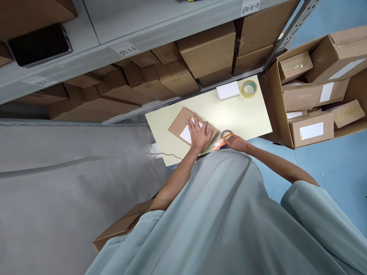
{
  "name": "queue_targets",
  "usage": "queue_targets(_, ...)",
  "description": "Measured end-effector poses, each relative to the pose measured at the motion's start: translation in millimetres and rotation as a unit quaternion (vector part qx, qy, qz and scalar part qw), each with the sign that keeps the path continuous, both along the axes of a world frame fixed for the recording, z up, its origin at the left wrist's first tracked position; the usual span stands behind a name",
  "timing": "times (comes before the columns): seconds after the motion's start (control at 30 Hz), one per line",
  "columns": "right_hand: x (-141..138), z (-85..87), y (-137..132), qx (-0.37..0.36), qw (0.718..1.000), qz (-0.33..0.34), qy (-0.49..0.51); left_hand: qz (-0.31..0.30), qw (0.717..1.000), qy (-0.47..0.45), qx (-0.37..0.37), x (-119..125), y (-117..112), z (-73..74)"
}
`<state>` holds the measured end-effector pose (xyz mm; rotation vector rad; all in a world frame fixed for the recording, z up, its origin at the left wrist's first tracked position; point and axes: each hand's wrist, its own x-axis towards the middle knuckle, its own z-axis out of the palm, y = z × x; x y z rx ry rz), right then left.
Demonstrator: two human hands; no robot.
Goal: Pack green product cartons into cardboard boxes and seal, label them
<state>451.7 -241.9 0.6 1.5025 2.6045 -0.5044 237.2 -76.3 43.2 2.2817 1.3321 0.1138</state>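
A flat brown cardboard box (pixel 179 124) with a white label lies on a pale yellow table (pixel 243 114). My left hand (pixel 199 133) rests flat on top of the box, fingers spread over the label. My right hand (pixel 236 143) is closed round an orange tape dispenser (pixel 222 142) with its roll (pixel 226 133), at the table's near edge just right of the box.
A white pad (pixel 228 90) and a roll of clear tape (pixel 249 88) lie at the table's far side. Metal shelving full of cardboard boxes (pixel 206 49) stands behind. A large open carton (pixel 315 91) of labelled parcels sits on the blue floor to the right. Another box (pixel 123 225) lies near my left elbow.
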Motion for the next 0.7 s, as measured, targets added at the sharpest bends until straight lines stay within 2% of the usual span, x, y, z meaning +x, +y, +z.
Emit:
queue_targets(0.1,-3,0.6,1,-0.001,0.999,0.038,0.015,-0.041,0.999,-0.008,-0.003,-7,-4,-2.3)
queue_targets(0.2,0,1.0,7,0.001,0.997,0.063,0.039,-0.046,0.999,-0.015,0.006,-8,-6,-5.3)
queue_targets(0.27,13,2.0,11,0.003,0.997,0.065,0.049,-0.042,0.999,-0.016,0.013,-8,-9,-6.4)
queue_targets(0.33,39,4.8,14,0.003,0.998,0.050,0.034,-0.049,0.998,-0.020,0.015,-9,-12,-6.8)
queue_targets(0.5,147,23.5,21,-0.004,0.998,-0.017,-0.061,-0.076,0.996,-0.034,0.027,-13,-14,-10.3)
queue_targets(0.57,174,31.1,30,-0.006,0.996,-0.034,-0.082,-0.079,0.995,-0.040,0.036,-14,-13,-12.8)
queue_targets(0.63,177,33.8,47,-0.005,0.995,-0.051,-0.090,-0.087,0.994,-0.046,0.039,-14,-13,-14.9)
queue_targets(0.7,155,31.3,68,-0.002,0.993,-0.068,-0.093,-0.103,0.993,-0.051,0.037,-16,-13,-16.0)
